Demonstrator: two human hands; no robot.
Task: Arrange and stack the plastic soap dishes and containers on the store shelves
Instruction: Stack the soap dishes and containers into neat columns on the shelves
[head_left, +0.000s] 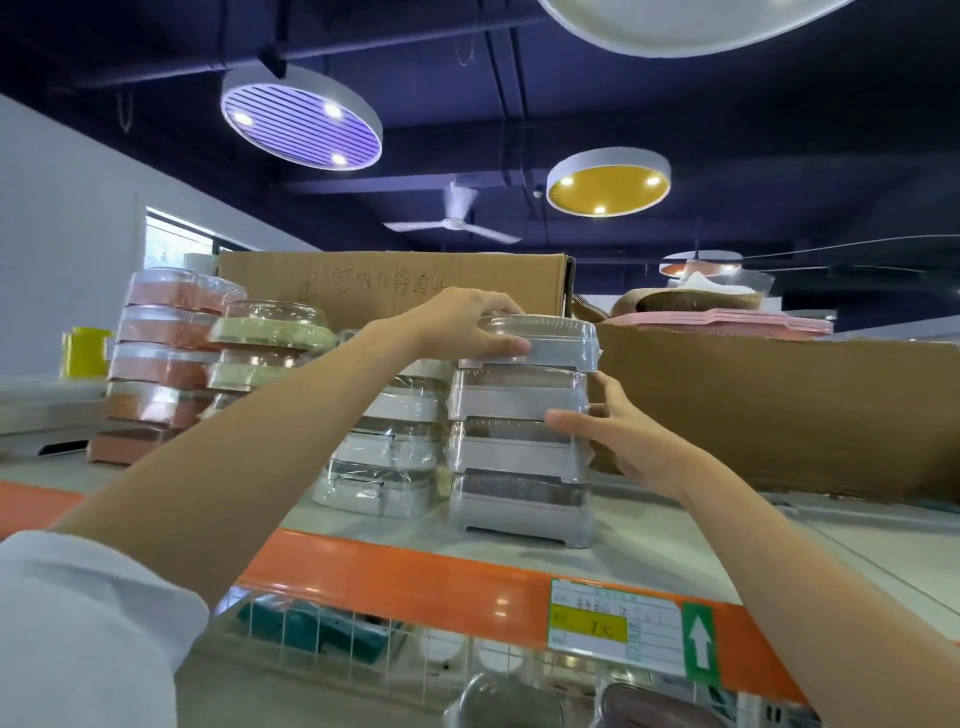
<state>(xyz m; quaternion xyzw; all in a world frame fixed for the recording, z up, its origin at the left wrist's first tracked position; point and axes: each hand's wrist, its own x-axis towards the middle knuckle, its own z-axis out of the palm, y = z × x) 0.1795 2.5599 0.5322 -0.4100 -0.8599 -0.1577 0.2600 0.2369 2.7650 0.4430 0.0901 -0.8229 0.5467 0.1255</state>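
**Top Shelf: Grey Stack Under Adjustment**

At far left a stack of pink plastic soap dishes with clear lids (158, 364) stood on the pale shelf with an orange front rail (415, 577). Beside it stood a shorter stack of green lidded dishes (270, 343), then a stack of white film-wrapped dishes (384, 457). The left hand (467, 325) had its grip curled over the topmost grey lidded soap dish (545, 345), thumb on the front edge. That dish sat slightly skewed on the stack of three grey wrapped dishes (519, 457) near the shelf's front. The right hand (618, 436) pressed straight fingers against the stack's right side, grasping nothing. A brown cardboard box (779, 405) stood just right.
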